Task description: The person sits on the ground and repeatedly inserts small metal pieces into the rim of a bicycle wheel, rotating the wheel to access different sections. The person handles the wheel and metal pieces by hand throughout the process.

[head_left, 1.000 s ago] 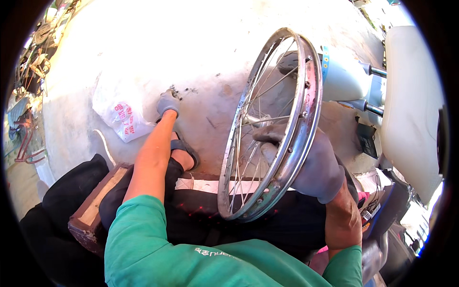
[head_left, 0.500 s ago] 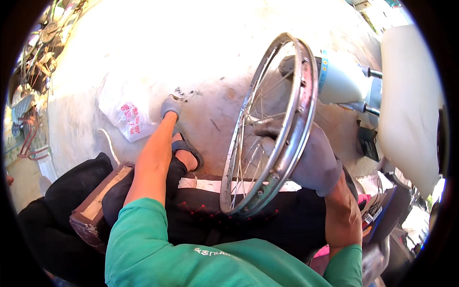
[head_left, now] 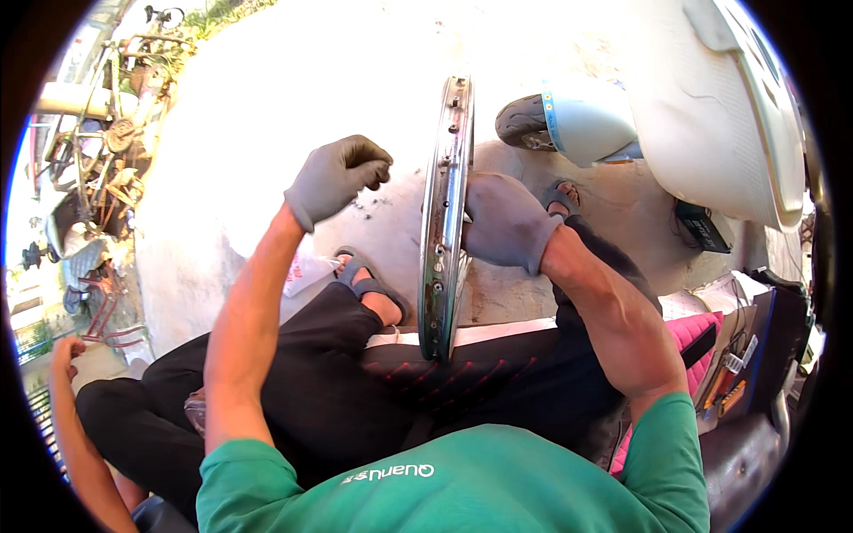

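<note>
A spoked metal wheel rim (head_left: pixel 443 209), with small holes along its outer face, stands upright and nearly edge-on over my lap. My right hand (head_left: pixel 511 222), in a grey glove, grips it from the right side; the fingertips are hidden behind the rim. To the left of the wheel and apart from it, my gloved left hand (head_left: pixel 338 180) hangs in the air with its fingers curled together. Whatever those fingers hold, if anything, is too small to make out. Most of the spokes are out of sight at this angle.
A white vehicle body (head_left: pixel 729 115) with a pale blue mudguard (head_left: pixel 591 123) and black tyre (head_left: pixel 522 122) stands at the right. A black box (head_left: pixel 702 227) lies below it. Bicycle parts (head_left: pixel 115 138) are heaped far left. Another person's arm (head_left: pixel 89 453) shows lower left. A plastic bag (head_left: pixel 308 273) lies near my foot.
My left hand has come up from low beside the plastic bag, its fingers now curled. The wheel has swung from a slanted side view to almost upright and edge-on, still in my right hand.
</note>
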`<act>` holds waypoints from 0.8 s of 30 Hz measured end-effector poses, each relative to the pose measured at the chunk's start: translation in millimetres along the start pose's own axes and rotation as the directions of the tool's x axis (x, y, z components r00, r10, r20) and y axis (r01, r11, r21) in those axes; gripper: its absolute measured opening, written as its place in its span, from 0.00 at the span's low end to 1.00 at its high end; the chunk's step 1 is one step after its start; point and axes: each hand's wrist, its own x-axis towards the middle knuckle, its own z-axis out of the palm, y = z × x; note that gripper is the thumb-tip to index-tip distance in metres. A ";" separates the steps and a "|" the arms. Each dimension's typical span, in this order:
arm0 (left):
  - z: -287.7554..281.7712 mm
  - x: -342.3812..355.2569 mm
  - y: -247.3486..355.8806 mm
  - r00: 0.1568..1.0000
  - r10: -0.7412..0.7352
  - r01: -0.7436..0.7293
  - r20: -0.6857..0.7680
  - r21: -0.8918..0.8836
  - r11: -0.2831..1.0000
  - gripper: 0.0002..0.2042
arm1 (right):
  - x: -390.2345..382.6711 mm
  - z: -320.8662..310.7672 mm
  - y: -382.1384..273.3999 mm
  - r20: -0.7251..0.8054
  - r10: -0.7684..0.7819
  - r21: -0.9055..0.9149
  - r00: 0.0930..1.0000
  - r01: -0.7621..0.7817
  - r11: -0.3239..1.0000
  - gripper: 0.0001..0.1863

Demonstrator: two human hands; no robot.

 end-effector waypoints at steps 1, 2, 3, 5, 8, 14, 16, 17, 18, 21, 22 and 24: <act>6.5 -22.0 27.6 0.995 0.071 -0.069 -0.065 0.034 0.997 0.08 | 0.9 4.5 2.9 -0.019 -0.015 -0.012 1.000 0.015 1.000 0.12; 16.3 -42.7 54.3 0.982 0.144 -0.136 -0.124 0.070 0.988 0.08 | 1.5 6.0 4.8 -0.036 -0.028 -0.024 0.999 0.027 0.999 0.13; 25.7 -58.1 72.5 0.960 0.216 -0.185 -0.179 0.172 0.968 0.07 | 3.5 3.7 1.0 0.057 0.046 -0.031 0.997 -0.044 0.999 0.11; 44.7 -69.8 93.8 0.885 0.416 -0.303 -0.208 0.420 0.855 0.06 | 4.0 9.1 3.8 -0.013 0.006 -0.006 1.000 -0.007 1.000 0.13; 59.6 -69.4 98.2 0.803 0.576 -0.380 -0.156 0.611 0.695 0.05 | 3.6 12.9 6.7 -0.017 0.021 -0.025 1.000 -0.021 0.999 0.14; 80.1 -66.4 115.3 0.835 0.529 -0.244 -0.155 0.756 0.607 0.06 | 2.5 10.5 8.8 -0.039 0.040 -0.011 0.998 -0.041 0.999 0.15; 85.6 -65.3 109.8 0.841 0.509 -0.209 -0.187 0.755 0.622 0.08 | 3.5 9.8 9.4 -0.017 0.058 -0.014 0.998 -0.059 0.998 0.15; 85.3 -65.4 110.7 0.853 0.482 -0.206 -0.199 0.721 0.661 0.07 | 4.0 8.9 8.6 -0.020 0.058 -0.007 0.998 -0.058 0.998 0.14; 85.1 -65.5 108.5 0.847 0.486 -0.222 -0.215 0.688 0.691 0.07 | 4.6 8.9 7.1 -0.022 0.055 0.002 0.998 -0.055 0.998 0.14; 84.2 -64.9 102.2 0.842 0.483 -0.255 -0.240 0.611 0.749 0.07 | 5.0 10.4 7.2 -0.009 0.043 -0.003 0.999 -0.043 0.999 0.15; 83.8 -64.7 102.8 0.849 0.475 -0.257 -0.230 0.607 0.752 0.08 | 4.5 10.7 8.6 -0.004 0.039 -0.010 0.999 -0.039 0.999 0.15; 81.5 -65.0 102.5 0.854 0.474 -0.266 -0.214 0.603 0.752 0.08 | 5.5 12.9 10.3 0.003 0.021 -0.020 1.000 -0.021 1.000 0.15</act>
